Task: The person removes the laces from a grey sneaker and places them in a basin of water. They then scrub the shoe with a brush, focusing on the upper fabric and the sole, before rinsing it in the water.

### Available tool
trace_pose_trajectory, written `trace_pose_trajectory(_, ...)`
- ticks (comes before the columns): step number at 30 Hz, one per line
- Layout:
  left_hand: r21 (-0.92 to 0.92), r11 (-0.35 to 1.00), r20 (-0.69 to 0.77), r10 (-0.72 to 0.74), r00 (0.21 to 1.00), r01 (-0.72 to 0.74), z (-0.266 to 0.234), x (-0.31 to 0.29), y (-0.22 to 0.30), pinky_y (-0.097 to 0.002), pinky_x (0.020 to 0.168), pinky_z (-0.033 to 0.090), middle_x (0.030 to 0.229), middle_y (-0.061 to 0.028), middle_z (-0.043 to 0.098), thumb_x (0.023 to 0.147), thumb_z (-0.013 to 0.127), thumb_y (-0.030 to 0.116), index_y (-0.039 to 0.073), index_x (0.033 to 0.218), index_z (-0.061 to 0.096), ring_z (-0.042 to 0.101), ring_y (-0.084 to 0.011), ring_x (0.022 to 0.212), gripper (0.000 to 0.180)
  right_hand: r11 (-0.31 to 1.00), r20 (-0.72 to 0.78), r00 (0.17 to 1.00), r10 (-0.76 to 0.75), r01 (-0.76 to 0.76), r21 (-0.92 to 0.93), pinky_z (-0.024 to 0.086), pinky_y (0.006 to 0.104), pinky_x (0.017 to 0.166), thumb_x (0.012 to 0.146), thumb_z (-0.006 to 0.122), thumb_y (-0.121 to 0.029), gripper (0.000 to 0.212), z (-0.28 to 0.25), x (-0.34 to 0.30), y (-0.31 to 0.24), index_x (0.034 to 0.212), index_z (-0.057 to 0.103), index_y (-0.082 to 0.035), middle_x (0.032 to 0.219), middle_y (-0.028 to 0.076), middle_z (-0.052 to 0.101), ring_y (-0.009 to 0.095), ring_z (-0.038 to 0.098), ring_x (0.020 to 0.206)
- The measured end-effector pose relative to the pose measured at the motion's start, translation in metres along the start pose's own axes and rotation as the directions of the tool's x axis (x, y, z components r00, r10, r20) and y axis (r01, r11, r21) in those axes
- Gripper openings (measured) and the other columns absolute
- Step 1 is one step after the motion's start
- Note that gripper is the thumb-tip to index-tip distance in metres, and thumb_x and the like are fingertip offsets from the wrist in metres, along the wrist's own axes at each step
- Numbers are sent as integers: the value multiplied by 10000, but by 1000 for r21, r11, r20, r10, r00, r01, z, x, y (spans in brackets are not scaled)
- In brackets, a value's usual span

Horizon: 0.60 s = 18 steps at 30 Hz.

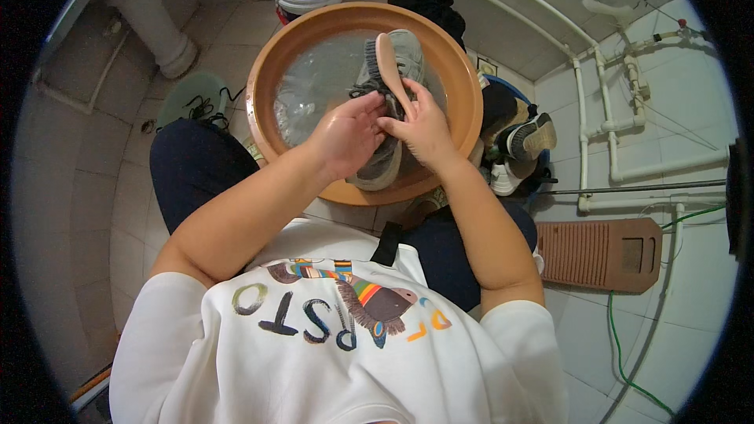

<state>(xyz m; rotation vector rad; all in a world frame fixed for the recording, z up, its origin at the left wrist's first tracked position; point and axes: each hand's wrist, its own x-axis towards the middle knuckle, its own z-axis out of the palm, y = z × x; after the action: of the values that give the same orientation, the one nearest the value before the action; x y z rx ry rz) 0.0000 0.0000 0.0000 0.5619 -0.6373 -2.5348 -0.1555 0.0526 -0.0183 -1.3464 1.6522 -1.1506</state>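
Observation:
Over an orange-brown basin (265, 86) of water I have a grey lace-up shoe (407, 49) with dark laces, its heel end toward me near the basin's front rim. My right hand (426, 127) is closed round the handle of a pink scrubbing brush (389, 71). The dark bristles face left, above the shoe's upper. Palm turned up, my left hand (345, 140) lies beside the laces with its fingers stretched out and no object visible in it. Its fingertips come close to my right hand; whether they touch the shoe is unclear.
Several shoes (530, 137) fill a blue tub on the right. A brown washboard (601, 255) lies at lower right, near white wall pipes (583, 126). Behind the basin stands a white bucket (310, 4) of dark cloth. A pale green basin (188, 94) holds dark laces at left.

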Motion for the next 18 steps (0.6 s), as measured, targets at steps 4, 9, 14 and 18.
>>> trace_pose_trajectory(4,532,845,-142,29,990,51,-5,-20,69,-312,823,432,1071,-89,588,876,535,273,24,1103,547,555,-168,973,337,927,-10,1000,26,-20,375,400,289,891,695,585,-52,652,36,31,-5,1298,347,21,1139,142,516,205,514,1032)
trace_pose_trajectory(9,955,294,-80,388,918,-41,-21,-20,72,-259,735,464,958,-85,642,867,567,210,19,1041,604,591,-131,859,261,925,39,995,91,-98,367,396,282,893,684,532,-12,645,30,4,1,1286,316,71,1141,123,504,188,509,1022)
trace_pose_trajectory(14,988,130,-117,278,954,83,-51,-5,62,-282,738,455,873,-91,625,813,626,178,-34,1041,592,569,-174,796,313,861,21,1000,-19,6,508,391,283,904,683,523,-4,638,40,8,7,1279,312,84,1148,128,498,187,507,1033)
trace_pose_trajectory(18,967,253,-56,285,957,-19,-73,-2,60,-268,716,444,858,-64,620,838,613,204,-14,988,603,558,-148,779,265,852,4,1000,15,-15,524,390,280,904,680,525,-4,631,41,10,8,1268,318,97,1147,133,503,186,513,1023)
